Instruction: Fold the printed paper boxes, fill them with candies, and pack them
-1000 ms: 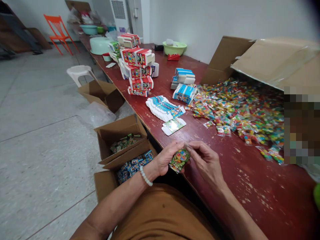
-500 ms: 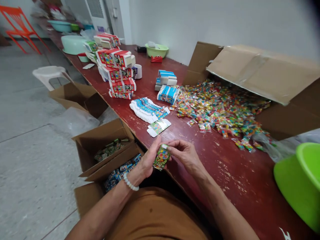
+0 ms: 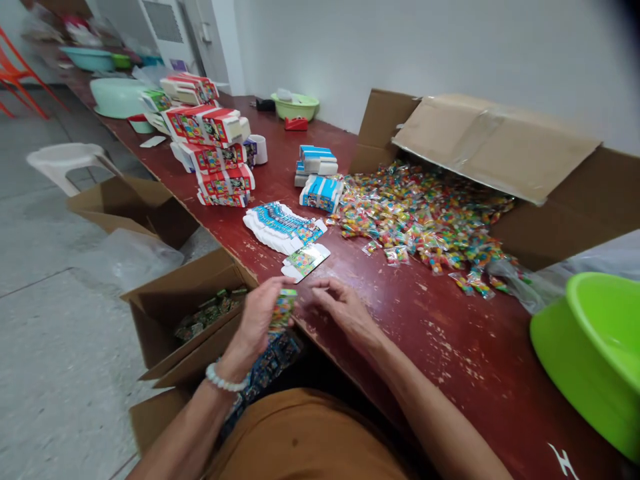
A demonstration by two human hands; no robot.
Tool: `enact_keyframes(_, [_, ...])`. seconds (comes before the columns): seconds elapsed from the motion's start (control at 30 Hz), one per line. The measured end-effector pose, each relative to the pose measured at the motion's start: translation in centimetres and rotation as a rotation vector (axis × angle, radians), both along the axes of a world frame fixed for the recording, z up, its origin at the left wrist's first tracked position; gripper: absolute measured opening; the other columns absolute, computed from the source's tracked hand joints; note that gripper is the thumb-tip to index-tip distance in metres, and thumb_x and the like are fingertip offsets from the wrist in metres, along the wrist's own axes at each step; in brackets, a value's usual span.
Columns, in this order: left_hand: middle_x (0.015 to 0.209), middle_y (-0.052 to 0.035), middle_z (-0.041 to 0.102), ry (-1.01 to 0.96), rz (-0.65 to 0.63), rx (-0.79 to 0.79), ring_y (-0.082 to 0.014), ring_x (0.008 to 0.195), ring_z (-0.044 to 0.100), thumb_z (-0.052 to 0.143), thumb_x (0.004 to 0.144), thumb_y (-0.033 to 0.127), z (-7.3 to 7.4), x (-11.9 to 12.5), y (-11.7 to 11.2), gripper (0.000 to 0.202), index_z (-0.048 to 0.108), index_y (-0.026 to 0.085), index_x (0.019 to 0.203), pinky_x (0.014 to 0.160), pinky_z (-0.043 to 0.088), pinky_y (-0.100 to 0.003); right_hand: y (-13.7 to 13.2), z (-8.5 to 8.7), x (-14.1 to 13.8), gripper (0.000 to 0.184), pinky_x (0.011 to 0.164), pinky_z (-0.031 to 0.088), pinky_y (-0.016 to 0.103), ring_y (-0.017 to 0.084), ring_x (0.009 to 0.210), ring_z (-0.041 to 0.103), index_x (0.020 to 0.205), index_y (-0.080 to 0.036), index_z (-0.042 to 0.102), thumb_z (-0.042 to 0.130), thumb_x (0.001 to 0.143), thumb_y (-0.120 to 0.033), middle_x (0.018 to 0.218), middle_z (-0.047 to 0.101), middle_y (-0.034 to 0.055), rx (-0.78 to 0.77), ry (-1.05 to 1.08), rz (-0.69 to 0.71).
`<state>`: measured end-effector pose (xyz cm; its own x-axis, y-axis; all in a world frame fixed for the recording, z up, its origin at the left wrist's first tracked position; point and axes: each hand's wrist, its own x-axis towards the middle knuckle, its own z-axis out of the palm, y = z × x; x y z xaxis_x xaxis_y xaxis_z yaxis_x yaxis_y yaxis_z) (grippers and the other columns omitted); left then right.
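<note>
My left hand [image 3: 257, 317] is closed around a small green printed candy box [image 3: 284, 308], blurred by motion, at the table's front edge. A short gap away, my right hand [image 3: 343, 308] hovers over the table with fingers loosely bent and apart, nothing in it. Just beyond the hands lies a flat green-and-white carton [image 3: 307, 260] with its flaps out. Behind that carton fans a row of flat blue cartons [image 3: 280, 227]. Below my left hand, an open cardboard box [image 3: 187, 287] holds green boxes [image 3: 213, 312], and blue boxes [image 3: 270, 363] fill another beside it.
A heap of wrapped candies [image 3: 415, 213] spills from a tipped cardboard box [image 3: 490, 147] on the red table [image 3: 400, 347]. A green tub [image 3: 585, 360] stands at right. Bundled red cartons [image 3: 210, 127] are stacked at left, blue bundles [image 3: 320, 190] mid-table. A white stool [image 3: 70, 160] stands on the floor.
My right hand has let go of the green candy box and drawn apart from it. My left hand has carried the box left, toward the cardboard boxes. The view has shifted slightly.
</note>
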<state>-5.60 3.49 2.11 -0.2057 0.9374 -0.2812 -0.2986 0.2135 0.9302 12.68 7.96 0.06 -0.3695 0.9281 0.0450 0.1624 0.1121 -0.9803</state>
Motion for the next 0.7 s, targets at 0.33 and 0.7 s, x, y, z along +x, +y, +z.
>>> enact_keyframes(0.33, [0.122,-0.0140,0.062,1.665,-0.012,0.137,-0.0350,0.107,0.052,0.064,0.086,0.052,-0.9,-4.2,2.7,0.052,0.064,0.023,0.129,0.088,0.041,-0.046,9.4,-0.3,-2.8,0.044,0.087,0.046,0.040,0.030,0.108,0.058,0.111,-0.016,0.066,0.069,0.083,-0.050,0.116,0.059,0.0155,0.249,-0.797,-0.247])
enact_keyframes(0.7, [0.112,-0.0144,0.061,1.730,-0.217,0.193,-0.0331,0.100,0.051,0.063,0.085,0.058,-2.2,-1.3,5.8,0.060,0.061,0.021,0.132,0.081,0.038,-0.043,9.3,0.6,-3.2,0.023,0.076,0.042,0.030,0.021,0.092,0.060,0.091,-0.020,0.068,0.077,0.075,-0.033,0.096,0.064,0.0041,0.138,-0.635,-0.286])
